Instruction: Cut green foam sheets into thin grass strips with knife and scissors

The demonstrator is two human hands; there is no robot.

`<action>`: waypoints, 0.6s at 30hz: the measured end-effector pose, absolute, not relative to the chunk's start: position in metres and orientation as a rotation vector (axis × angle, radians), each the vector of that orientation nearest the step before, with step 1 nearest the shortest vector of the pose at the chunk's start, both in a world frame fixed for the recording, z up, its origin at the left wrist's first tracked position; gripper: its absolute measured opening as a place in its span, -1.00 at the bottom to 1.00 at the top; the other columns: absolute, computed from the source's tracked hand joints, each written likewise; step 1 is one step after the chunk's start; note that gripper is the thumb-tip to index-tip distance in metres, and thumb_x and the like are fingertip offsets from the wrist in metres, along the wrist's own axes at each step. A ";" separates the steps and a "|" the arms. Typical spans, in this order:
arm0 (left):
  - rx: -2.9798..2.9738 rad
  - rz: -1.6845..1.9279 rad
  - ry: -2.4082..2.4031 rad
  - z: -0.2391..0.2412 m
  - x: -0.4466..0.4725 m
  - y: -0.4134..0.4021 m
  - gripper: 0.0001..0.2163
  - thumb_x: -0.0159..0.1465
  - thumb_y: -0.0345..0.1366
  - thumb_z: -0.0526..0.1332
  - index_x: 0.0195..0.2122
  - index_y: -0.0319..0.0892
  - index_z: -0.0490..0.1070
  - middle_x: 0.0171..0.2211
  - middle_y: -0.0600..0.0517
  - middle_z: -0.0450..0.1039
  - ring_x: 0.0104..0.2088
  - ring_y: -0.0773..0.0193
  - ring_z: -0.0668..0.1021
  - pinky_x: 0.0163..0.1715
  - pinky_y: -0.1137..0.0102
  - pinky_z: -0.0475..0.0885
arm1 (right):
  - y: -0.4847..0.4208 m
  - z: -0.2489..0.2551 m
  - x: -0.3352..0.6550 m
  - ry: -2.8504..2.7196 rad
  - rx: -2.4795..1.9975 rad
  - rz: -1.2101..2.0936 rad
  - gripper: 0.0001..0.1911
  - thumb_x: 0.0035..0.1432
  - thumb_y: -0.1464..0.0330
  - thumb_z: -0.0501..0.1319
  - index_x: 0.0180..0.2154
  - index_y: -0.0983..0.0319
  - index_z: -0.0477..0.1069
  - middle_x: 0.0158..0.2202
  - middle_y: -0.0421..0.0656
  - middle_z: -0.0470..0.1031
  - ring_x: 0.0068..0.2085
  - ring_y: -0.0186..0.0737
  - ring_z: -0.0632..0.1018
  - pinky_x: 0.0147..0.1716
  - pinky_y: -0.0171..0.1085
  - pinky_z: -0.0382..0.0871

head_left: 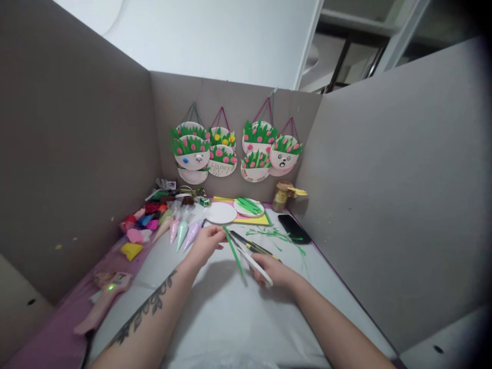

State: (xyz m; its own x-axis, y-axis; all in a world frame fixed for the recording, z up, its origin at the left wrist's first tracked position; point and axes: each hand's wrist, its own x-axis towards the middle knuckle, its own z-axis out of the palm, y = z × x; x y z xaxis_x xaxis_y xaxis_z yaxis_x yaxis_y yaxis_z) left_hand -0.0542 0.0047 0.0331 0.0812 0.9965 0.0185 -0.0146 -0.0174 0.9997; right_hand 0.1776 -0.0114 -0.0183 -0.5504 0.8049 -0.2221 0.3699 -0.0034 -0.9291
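Note:
Between thumb and fingers, my left hand (209, 243) pinches a narrow green paper strip (236, 256), which slants down to the right. My right hand (271, 269) grips white-handled scissors (258, 267), their blades pointing up and left beside the strip. Whether the blades touch the paper I cannot tell. Just behind the scissors a dark pen-like tool with yellow parts (265, 249) lies on the table. Thin green paper scraps (274, 234) are scattered farther back. Beyond my hands, a white paper plate (220, 213) lies beside another plate (258, 212) bearing cut green strips.
A black phone (294, 228) and a lidded jar (281, 197) stand at the right. Filled piping bags (182, 233), colourful crumpled pieces (132, 249) and a pink glue gun (105, 300) line the left. Decorated plates (192, 148) hang on the back panel; grey panels (384, 195) enclose the table.

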 end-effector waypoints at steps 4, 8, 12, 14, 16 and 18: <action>1.282 1.147 1.147 0.034 -0.054 0.004 -0.78 -0.03 -0.14 0.25 -0.53 -0.20 0.33 -0.49 0.01 0.48 -0.39 0.24 0.54 -0.46 0.43 0.36 | -0.011 -0.017 0.176 -1.945 -1.233 1.526 -0.78 -0.25 0.49 0.13 -0.42 0.21 0.26 -0.54 -0.32 0.35 -0.58 -0.41 0.36 -0.62 -0.43 0.21; 1.297 1.140 1.153 0.035 -0.055 0.003 -0.79 -0.03 -0.15 0.24 -0.53 -0.20 0.33 -0.49 0.02 0.49 -0.39 0.25 0.54 -0.46 0.44 0.37 | -0.010 -0.017 0.178 -1.933 -1.239 1.530 -0.79 -0.24 0.49 0.13 -0.42 0.21 0.26 -0.56 -0.32 0.36 -0.58 -0.41 0.37 -0.63 -0.43 0.20; 1.312 1.129 1.138 0.033 -0.056 0.004 -0.79 -0.02 -0.15 0.24 -0.53 -0.20 0.34 -0.48 0.01 0.49 -0.39 0.26 0.54 -0.46 0.44 0.37 | -0.008 -0.020 0.180 -1.917 -1.211 1.548 -0.81 -0.23 0.48 0.15 -0.43 0.21 0.27 -0.59 -0.34 0.34 -0.60 -0.42 0.34 -0.64 -0.43 0.19; 1.312 1.126 1.135 0.032 -0.056 0.005 -0.79 -0.01 -0.15 0.24 -0.53 -0.19 0.34 -0.48 0.02 0.50 -0.39 0.27 0.54 -0.46 0.44 0.37 | -0.008 -0.020 0.180 -1.923 -1.210 1.527 -0.81 -0.22 0.48 0.15 -0.43 0.22 0.27 -0.60 -0.34 0.33 -0.60 -0.42 0.34 -0.64 -0.44 0.17; 1.311 1.127 1.135 0.032 -0.056 0.005 -0.79 0.00 -0.15 0.24 -0.52 -0.19 0.34 -0.48 0.02 0.50 -0.39 0.27 0.54 -0.46 0.44 0.37 | -0.009 -0.019 0.180 -1.922 -1.223 1.506 -0.82 -0.23 0.48 0.15 -0.43 0.22 0.27 -0.60 -0.34 0.34 -0.60 -0.42 0.33 -0.65 -0.44 0.16; 1.314 1.127 1.137 0.033 -0.056 0.004 -0.79 0.00 -0.15 0.24 -0.52 -0.19 0.35 -0.48 0.02 0.49 -0.38 0.26 0.54 -0.47 0.45 0.37 | -0.009 -0.019 0.180 -1.905 -1.229 1.507 -0.82 -0.23 0.48 0.15 -0.44 0.22 0.27 -0.61 -0.34 0.34 -0.61 -0.42 0.32 -0.65 -0.44 0.15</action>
